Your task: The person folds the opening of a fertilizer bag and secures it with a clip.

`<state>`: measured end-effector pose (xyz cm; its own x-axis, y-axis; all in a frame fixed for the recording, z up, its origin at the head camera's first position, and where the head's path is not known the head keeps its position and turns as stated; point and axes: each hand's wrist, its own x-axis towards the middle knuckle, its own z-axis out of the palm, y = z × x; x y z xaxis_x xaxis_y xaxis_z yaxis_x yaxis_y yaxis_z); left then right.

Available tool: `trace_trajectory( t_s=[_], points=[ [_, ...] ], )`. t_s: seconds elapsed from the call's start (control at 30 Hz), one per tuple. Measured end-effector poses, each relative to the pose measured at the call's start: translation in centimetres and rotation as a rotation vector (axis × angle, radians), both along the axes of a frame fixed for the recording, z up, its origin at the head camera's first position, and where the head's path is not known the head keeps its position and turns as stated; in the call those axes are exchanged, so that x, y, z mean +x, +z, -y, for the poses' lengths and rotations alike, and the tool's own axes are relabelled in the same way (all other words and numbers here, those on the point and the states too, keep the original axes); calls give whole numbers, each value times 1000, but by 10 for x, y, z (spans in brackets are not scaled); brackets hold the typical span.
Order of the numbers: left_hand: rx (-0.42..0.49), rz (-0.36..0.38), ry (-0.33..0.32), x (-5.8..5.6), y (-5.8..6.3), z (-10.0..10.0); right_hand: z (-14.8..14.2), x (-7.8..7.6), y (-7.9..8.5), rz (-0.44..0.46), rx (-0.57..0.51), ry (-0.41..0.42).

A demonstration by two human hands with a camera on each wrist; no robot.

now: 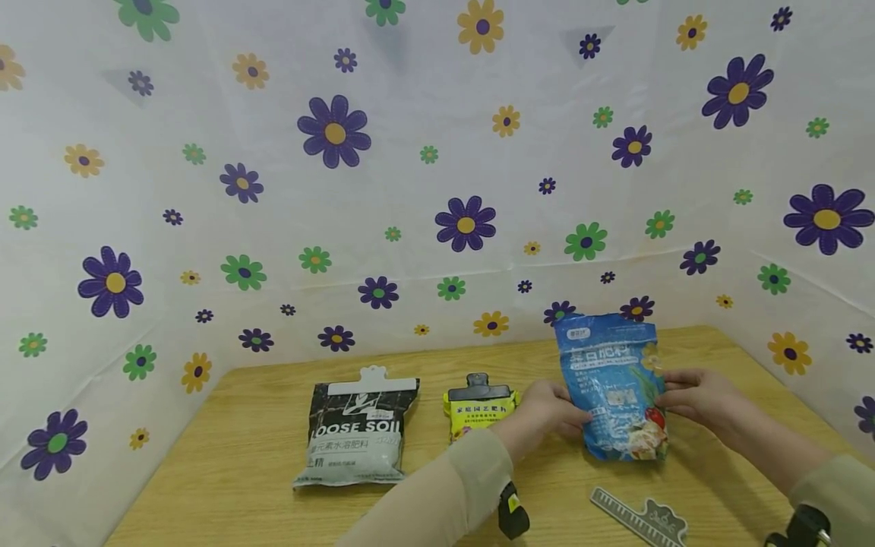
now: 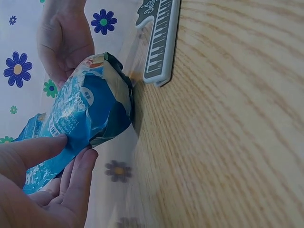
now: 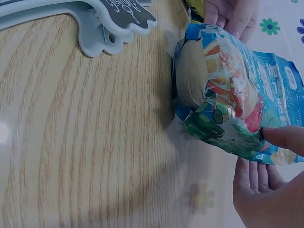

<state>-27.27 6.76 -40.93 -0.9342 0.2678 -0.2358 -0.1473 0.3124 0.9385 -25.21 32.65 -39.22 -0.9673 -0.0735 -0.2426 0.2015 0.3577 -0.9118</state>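
Observation:
A blue fertilizer bag (image 1: pixel 608 395) with vegetables printed on its lower front is upright between both hands at the right of the table. My left hand (image 1: pixel 547 414) pinches its left edge, thumb in front and fingers behind, as the left wrist view shows. On the opposite edge, my right hand (image 1: pixel 707 399) grips it the same way, seen in the right wrist view with the thumb (image 3: pixel 285 137) on the printed front. The bag's top looks unclipped. A grey bag clip (image 1: pixel 639 516) with a piano-key pattern lies on the wood in front of the bag.
To the left stands a black and grey soil bag (image 1: pixel 355 448) with a white clip (image 1: pixel 372 380) along its top. A yellow bag (image 1: pixel 478 414) with a black clip (image 1: pixel 478 388) is partly hidden by my left arm. Behind the wooden table (image 1: pixel 225 456) hangs a flower-patterned sheet (image 1: pixel 410 190).

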Motion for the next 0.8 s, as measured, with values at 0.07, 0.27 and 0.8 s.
trace_trajectory(
  t_s=[0.07, 0.27, 0.8],
  points=[
    [1, -4, 7, 1, 1, 0, 0, 0, 1, -8, 24, 8],
    [0, -33, 13, 0, 2, -1, 1, 0, 4, -39, 78, 20],
    [-86, -110, 52, -2, 1, -4, 4, 1, 5, -72, 153, -11]
  ],
)
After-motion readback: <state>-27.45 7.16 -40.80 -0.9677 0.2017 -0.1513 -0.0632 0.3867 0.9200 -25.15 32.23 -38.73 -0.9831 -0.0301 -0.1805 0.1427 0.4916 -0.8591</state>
